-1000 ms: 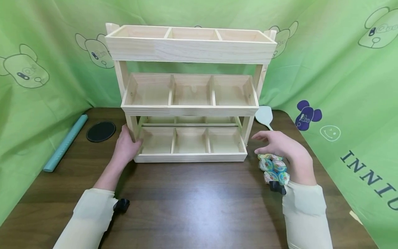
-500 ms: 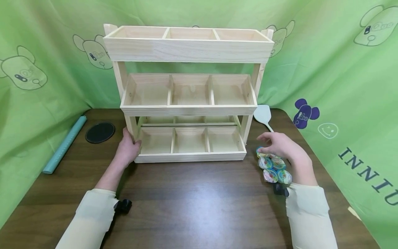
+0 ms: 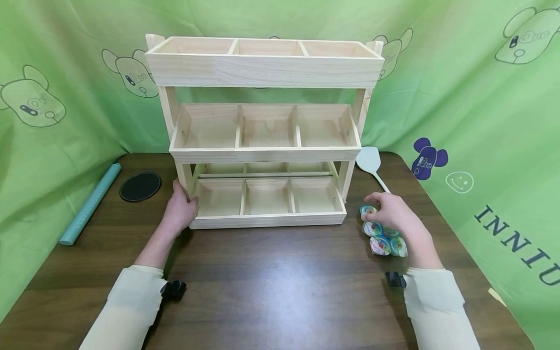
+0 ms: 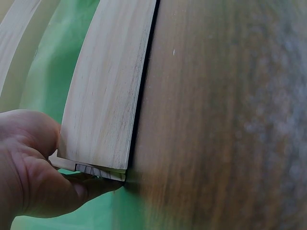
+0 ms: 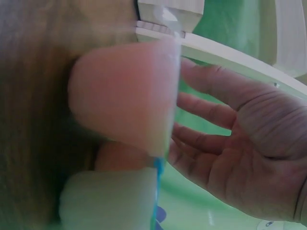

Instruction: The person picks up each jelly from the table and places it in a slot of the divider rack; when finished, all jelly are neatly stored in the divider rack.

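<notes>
Right of the rack your left hand grips, cups run far-to-near beneath your right hand, its fingers spread.

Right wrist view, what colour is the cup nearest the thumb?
The cup is salmon pink; the right wrist view shows it best.

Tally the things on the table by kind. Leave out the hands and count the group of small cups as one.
Wooden rack: 1
Group of small cups: 1
Dark round disc: 1
Blue-green rod: 1
White flat-headed utensil: 1
Total: 5
Not counted: pale scrap at the right edge, too unclear.
</notes>
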The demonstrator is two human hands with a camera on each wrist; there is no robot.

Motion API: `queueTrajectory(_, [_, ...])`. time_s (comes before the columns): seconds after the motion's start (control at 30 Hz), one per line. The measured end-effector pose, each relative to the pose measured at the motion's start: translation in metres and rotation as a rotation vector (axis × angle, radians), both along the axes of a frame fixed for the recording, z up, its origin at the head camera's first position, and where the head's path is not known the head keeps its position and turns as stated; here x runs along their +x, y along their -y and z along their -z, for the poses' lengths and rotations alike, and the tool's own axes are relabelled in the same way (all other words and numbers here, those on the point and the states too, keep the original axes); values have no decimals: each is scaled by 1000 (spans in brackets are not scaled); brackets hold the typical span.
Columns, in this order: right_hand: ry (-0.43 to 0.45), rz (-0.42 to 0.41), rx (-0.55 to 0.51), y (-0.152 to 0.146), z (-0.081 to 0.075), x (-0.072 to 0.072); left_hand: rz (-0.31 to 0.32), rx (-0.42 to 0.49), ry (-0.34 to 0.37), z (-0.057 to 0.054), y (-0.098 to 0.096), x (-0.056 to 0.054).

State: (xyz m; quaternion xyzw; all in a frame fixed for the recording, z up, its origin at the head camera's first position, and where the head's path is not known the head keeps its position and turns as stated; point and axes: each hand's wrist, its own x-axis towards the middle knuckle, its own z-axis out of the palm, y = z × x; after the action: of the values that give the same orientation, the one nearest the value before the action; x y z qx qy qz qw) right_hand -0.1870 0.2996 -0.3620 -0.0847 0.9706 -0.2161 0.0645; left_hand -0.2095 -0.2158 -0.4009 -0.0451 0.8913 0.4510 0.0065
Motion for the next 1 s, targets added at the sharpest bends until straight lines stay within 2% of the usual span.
queueTrajectory(0.17, [-24, -13, 30, 3, 5, -4, -3, 9, 9, -1, -1, 0])
queueTrajectory(0.43, [-10, 1, 37, 7, 10, -8, 4, 23, 21, -2, -2, 0])
queueTrajectory(0.8, [4, 29, -26, 3, 14, -10, 6, 10, 15, 0, -1, 0])
queueTrajectory(1.0, [-14, 45, -58, 3, 10, -9, 1, 5, 7, 1, -1, 0])
